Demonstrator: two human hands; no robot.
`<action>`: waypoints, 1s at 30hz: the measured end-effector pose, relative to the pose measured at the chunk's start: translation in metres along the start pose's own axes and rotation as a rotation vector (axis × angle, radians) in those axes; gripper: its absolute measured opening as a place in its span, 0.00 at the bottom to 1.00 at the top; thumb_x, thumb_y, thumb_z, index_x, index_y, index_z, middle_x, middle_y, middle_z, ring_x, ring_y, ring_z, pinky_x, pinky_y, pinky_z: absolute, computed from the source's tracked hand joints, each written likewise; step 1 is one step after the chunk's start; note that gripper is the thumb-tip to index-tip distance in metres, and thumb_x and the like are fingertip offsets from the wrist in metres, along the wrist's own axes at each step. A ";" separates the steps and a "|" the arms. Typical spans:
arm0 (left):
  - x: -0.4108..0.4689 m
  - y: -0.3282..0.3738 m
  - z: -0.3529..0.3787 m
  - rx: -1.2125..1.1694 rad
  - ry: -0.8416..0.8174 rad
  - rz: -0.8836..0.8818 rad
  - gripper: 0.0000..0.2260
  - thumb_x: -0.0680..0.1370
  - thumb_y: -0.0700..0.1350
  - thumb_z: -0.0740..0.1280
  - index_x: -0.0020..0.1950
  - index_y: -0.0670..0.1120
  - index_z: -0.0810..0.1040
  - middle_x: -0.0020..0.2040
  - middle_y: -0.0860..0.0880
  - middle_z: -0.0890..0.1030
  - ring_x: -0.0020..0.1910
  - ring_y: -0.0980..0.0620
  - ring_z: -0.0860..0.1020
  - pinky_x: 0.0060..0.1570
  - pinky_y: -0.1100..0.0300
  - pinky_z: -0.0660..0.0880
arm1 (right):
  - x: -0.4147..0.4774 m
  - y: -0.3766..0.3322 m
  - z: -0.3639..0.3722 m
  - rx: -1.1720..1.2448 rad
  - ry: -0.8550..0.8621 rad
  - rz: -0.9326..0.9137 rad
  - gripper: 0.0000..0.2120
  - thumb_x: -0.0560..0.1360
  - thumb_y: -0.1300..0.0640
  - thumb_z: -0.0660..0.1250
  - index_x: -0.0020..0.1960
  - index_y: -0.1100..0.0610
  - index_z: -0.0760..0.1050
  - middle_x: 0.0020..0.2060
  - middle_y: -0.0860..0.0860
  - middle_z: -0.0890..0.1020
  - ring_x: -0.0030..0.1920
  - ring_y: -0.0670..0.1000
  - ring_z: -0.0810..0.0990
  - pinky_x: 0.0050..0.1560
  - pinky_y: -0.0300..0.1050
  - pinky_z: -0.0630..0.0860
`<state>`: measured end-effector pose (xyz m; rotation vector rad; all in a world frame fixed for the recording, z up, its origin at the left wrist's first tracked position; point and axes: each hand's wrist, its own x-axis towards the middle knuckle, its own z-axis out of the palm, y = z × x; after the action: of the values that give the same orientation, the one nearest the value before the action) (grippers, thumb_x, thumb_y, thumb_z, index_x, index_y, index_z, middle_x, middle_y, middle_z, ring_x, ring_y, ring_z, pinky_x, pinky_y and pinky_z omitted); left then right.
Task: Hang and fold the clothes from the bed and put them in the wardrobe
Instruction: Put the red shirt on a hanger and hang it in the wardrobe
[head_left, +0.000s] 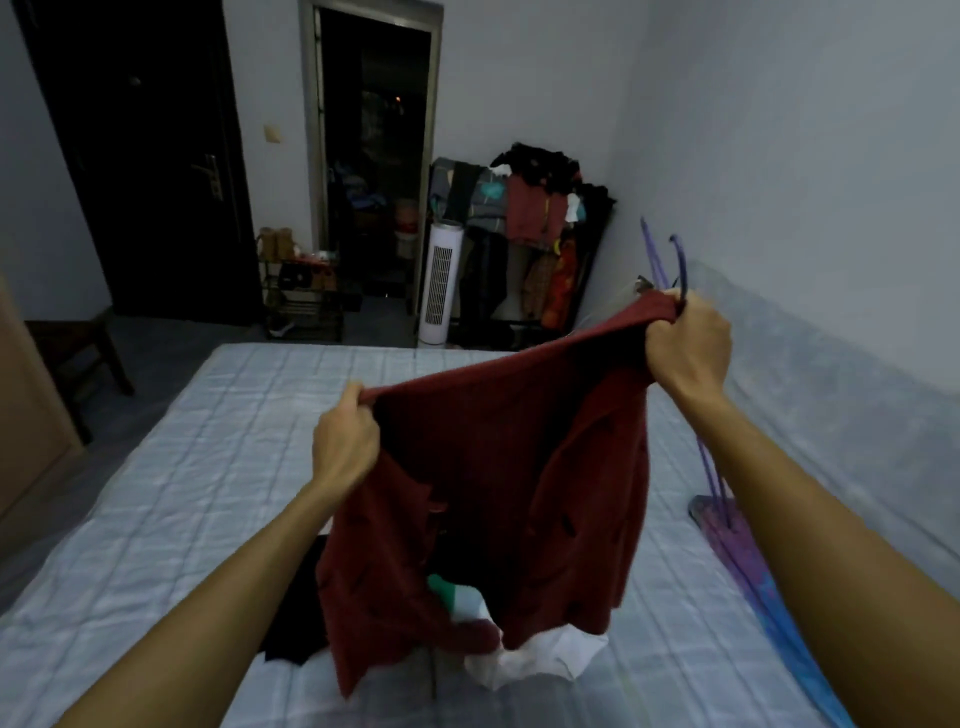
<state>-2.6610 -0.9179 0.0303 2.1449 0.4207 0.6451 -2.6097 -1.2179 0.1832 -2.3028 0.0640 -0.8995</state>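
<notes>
A pale quilted bed (208, 467) fills the dim room. Above it, the left hand (345, 447) and right hand (685, 343) each grip the top edge of a dark red garment (493, 493). The right hand also clutches a purple hanger (678, 260).

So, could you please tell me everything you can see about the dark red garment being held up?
The dark red garment looks like soft knit fabric with small dark marks, perhaps buttons. It is held in the air above the bed, stretched along its top edge between the left hand and the higher right hand, which also grips purple hangers. Its lower part hangs loose and crumpled over the white and black clothes.
</notes>
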 end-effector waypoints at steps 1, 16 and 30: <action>0.005 0.017 -0.003 -0.056 0.063 0.022 0.06 0.78 0.39 0.55 0.47 0.45 0.71 0.37 0.43 0.77 0.36 0.43 0.74 0.36 0.53 0.67 | 0.008 0.006 -0.012 -0.017 0.022 0.013 0.15 0.71 0.63 0.60 0.55 0.58 0.78 0.50 0.62 0.81 0.51 0.64 0.77 0.49 0.50 0.73; -0.005 0.046 0.022 -0.162 -0.145 -0.091 0.13 0.74 0.41 0.58 0.50 0.51 0.80 0.45 0.48 0.82 0.46 0.46 0.79 0.47 0.50 0.77 | 0.015 0.110 -0.039 -0.156 -0.191 0.075 0.09 0.70 0.64 0.61 0.48 0.59 0.76 0.45 0.60 0.80 0.44 0.63 0.76 0.42 0.49 0.71; -0.028 0.075 0.063 0.139 -0.158 -0.150 0.06 0.72 0.40 0.61 0.42 0.44 0.78 0.36 0.45 0.79 0.40 0.44 0.77 0.35 0.57 0.69 | -0.079 0.109 0.007 0.629 -0.729 0.164 0.11 0.80 0.55 0.61 0.55 0.59 0.79 0.42 0.51 0.84 0.37 0.50 0.83 0.31 0.40 0.76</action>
<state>-2.6417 -1.0159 0.0499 2.2503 0.5473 0.3685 -2.6454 -1.2787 0.0683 -1.8525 -0.2967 0.0537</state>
